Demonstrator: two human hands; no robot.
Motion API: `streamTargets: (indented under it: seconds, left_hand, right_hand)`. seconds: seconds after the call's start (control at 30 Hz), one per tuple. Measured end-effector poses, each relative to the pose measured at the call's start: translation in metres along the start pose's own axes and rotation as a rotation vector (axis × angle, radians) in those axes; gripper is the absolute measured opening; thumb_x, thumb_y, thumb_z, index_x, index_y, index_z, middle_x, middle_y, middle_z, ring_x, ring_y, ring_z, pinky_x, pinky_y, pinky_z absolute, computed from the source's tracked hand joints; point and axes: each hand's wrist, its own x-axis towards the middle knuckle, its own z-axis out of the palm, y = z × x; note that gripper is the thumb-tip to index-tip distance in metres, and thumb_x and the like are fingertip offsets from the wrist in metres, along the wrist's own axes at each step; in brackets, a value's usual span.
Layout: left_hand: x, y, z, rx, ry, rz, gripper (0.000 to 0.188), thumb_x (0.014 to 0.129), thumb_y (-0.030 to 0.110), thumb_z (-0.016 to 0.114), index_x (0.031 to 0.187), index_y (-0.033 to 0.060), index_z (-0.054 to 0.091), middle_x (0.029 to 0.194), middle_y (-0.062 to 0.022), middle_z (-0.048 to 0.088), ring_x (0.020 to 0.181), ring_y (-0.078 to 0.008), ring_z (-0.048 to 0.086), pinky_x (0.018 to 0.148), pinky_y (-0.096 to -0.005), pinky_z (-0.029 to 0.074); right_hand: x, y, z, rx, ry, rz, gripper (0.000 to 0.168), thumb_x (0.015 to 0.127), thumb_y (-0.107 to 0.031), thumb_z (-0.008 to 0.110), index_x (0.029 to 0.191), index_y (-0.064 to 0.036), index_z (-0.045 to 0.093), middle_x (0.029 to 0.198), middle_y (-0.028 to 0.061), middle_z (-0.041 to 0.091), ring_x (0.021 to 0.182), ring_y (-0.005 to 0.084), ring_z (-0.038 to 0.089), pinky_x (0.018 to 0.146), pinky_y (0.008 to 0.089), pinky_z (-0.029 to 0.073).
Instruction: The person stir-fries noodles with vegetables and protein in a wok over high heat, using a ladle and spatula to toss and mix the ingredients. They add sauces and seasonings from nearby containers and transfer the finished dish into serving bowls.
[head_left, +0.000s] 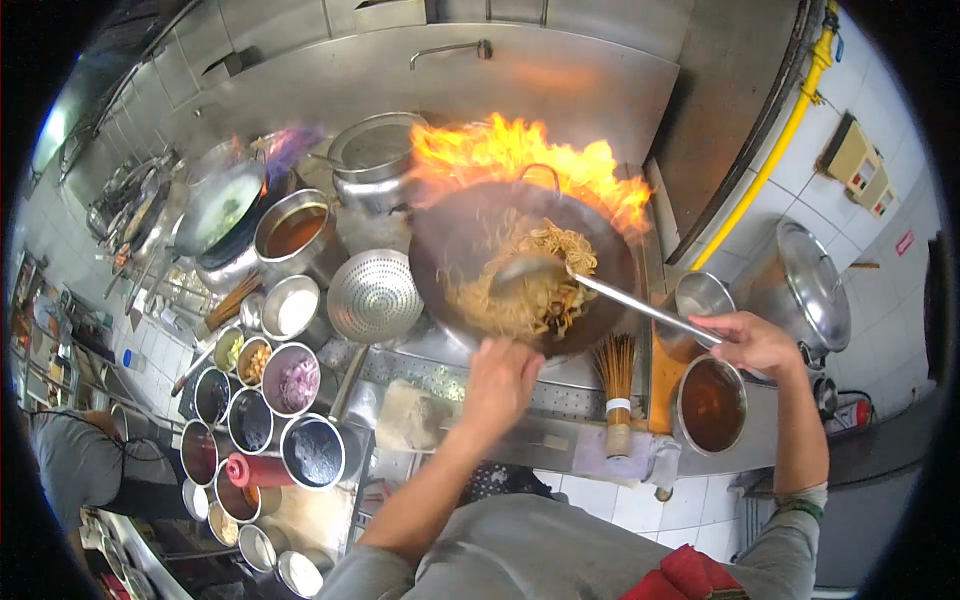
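Noodles (495, 296) with darker pieces of food lie in a large wok (435, 247), tilted over the stove. My left hand (504, 379) is closed at the wok's near rim; whatever part it grips is hidden beneath the fingers. In my right hand (757, 345) is the long metal handle of a wok ladle (645, 304). The ladle's blurred bowl reaches into the wok among the noodles. Tall orange flames (525, 154) rise behind the wok's far rim, around its loop handle (541, 174).
A perforated strainer (375, 296) sits left of the wok. Beyond it stand several pots of ingredients, including sliced onion (296, 384). A bamboo wok brush (618, 397) and a pot of brown liquid (712, 405) are at right. Another person (82, 465) stands far left.
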Motion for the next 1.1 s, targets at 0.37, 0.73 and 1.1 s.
streamTargets:
  seconds: [0.37,0.73,1.1]
  left_hand:
    - [-0.107,-0.025,0.024,-0.107,0.017,0.063,0.006,0.088,0.009,0.074,0.091,0.0055,0.07,0.088,-0.013,0.062,0.089,-0.0363,0.058,0.076,-0.0476,0.046]
    - [-0.02,-0.03,0.042,-0.117,0.174,0.111,0.009,0.086,0.009,0.076,0.092,0.0053,0.071,0.09,-0.014,0.063,0.089,-0.0366,0.06,0.077,-0.046,0.047]
    - [0.008,-0.008,0.004,-0.206,0.189,0.13,0.009,0.085,0.009,0.075,0.093,0.0053,0.071,0.093,-0.0124,0.063,0.093,-0.0361,0.059,0.08,-0.0468,0.047]
  right_hand:
    - [0.014,0.003,0.068,-0.49,0.385,-0.2,0.063,0.09,-0.002,0.066,0.15,-0.019,0.055,0.124,0.0218,0.069,0.112,0.0343,0.069,0.099,0.0393,0.051]
    - [0.022,-0.007,0.046,-0.454,0.284,-0.151,0.063,0.09,-0.004,0.067,0.15,-0.02,0.055,0.135,0.0183,0.067,0.12,0.0357,0.066,0.105,0.0408,0.05]
    - [-0.009,-0.013,0.019,-0.336,0.127,-0.056,0.061,0.088,-0.009,0.072,0.147,-0.018,0.058,0.14,0.0158,0.065,0.124,0.0292,0.065,0.107,0.0375,0.048]
